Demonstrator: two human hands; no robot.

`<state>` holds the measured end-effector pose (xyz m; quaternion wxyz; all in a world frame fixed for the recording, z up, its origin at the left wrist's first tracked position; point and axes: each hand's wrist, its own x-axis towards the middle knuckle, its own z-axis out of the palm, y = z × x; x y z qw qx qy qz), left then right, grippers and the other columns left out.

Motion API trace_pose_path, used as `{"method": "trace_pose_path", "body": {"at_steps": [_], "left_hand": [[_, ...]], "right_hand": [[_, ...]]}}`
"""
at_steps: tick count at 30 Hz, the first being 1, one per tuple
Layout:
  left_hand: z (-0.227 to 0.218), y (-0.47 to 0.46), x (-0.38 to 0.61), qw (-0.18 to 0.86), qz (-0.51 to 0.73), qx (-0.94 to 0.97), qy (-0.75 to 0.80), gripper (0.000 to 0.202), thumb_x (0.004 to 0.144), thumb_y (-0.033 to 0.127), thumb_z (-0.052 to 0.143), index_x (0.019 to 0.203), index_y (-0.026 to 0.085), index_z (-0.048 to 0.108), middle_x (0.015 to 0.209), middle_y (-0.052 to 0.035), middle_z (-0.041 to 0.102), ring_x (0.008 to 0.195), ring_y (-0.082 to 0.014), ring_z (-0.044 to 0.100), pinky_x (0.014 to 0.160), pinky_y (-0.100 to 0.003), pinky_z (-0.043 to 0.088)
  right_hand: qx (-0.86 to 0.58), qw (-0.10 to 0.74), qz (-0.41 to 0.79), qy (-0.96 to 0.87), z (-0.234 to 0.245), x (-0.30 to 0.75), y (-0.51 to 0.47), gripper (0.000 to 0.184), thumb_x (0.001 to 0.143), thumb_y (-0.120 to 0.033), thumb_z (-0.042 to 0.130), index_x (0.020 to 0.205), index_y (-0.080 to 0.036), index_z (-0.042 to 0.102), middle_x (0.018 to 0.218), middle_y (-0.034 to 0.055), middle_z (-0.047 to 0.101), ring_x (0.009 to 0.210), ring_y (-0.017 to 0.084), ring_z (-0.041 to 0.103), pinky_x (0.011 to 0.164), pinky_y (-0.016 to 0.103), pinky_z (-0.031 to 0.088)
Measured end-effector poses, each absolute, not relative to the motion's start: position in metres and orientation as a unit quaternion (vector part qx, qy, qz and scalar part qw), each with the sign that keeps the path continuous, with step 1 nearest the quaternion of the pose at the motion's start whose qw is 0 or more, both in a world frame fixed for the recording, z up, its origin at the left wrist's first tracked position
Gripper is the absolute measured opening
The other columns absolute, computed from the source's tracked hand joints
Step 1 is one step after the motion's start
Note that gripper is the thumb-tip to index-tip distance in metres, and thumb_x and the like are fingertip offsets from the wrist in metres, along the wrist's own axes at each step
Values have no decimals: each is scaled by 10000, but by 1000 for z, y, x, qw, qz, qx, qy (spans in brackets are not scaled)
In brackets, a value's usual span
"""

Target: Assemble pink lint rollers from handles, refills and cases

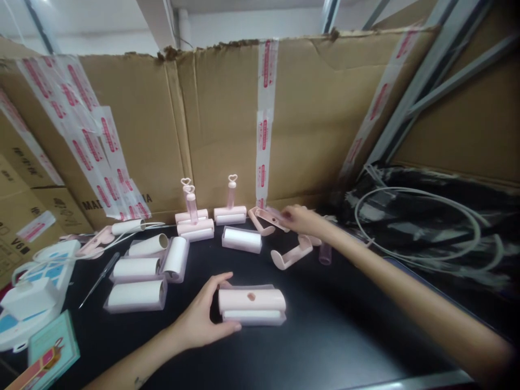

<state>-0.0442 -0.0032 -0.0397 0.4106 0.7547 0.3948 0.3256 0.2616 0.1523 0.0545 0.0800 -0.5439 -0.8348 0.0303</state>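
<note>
My left hand [199, 319] has its thumb and fingers around the left end of a pink lint roller [252, 300]. The roller lies on the black table; its pink cover has a hole in the middle, with a white roll and clear casing below. Farther back, my right hand [303, 219] closes on a translucent pinkish tube [279, 216], slightly blurred and partly hidden by the fingers. Pink brackets [294, 253] lie beside and below that hand. Another translucent tube [325, 253] is under the right forearm.
Several white rolls in clear cases [136, 295] lie at left, and one cased roll [242, 240] lies centrally. Three lint rollers with upright heart-topped handles [231, 195] stand by the cardboard wall [219, 130]. A screwdriver [99, 279], power strip [60, 271] and coiled white cable [418, 189] flank them.
</note>
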Motion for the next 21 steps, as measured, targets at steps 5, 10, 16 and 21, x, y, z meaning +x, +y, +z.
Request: {"method": "trace_pose_path", "body": {"at_steps": [5, 10, 16, 21], "left_hand": [[-41, -2, -45, 417, 323, 745, 409, 802, 654, 212, 715, 1343, 233, 305, 1244, -87, 483, 1173, -239, 461, 1040, -389, 303], [-41, -1, -46, 415, 318, 741, 421, 688, 639, 241, 733, 1257, 223, 430, 1255, -87, 513, 1159, -256, 488, 1015, -379, 351], [-40, 0, -46, 406, 332, 746, 410, 652, 622, 245, 748, 1211, 211, 471, 1234, -88, 536, 1143, -262, 504, 1013, -392, 359], [-41, 1, -46, 409, 337, 742, 410, 657, 607, 233, 760, 1201, 210, 481, 1219, -88, 546, 1135, -259, 508, 1013, -392, 360]], "right_hand": [[-439, 146, 159, -872, 104, 249, 88, 496, 854, -464, 468, 1244, -158, 449, 968, 94, 650, 842, 226, 608, 692, 310, 458], [-312, 5, 174, -934, 128, 199, 31, 236, 818, -330, 535, 960, -190, 662, 858, 46, 669, 757, 174, 611, 660, 253, 426], [-289, -75, 87, -951, 128, 161, 21, 129, 745, -246, 586, 808, -172, 669, 719, 46, 648, 645, 168, 586, 568, 246, 360], [-289, -121, 81, -946, 137, 152, 30, 163, 710, -255, 615, 831, -175, 689, 704, 39, 647, 608, 158, 552, 520, 238, 316]]}}
